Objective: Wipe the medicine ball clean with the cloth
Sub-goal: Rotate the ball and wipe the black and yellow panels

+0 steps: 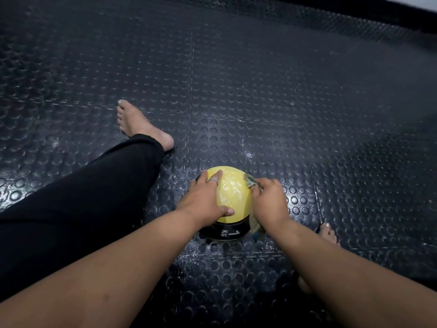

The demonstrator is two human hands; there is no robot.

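Observation:
A yellow and black medicine ball, marked "1 KG" on its near black band, sits on the studded floor between my legs. My left hand lies spread on the ball's left side, with the fingers reaching over the top and the thumb pressing the near yellow part. My right hand grips a pale patterned cloth against the ball's right side. The cloth shows above the fingers and hangs below the wrist, and its middle is hidden under the hand.
The floor is dark rubber matting with round studs. My left leg in black trousers stretches out to the left, ending in a bare foot. Toes of my right foot show beside the right forearm. A wall base runs along the top right.

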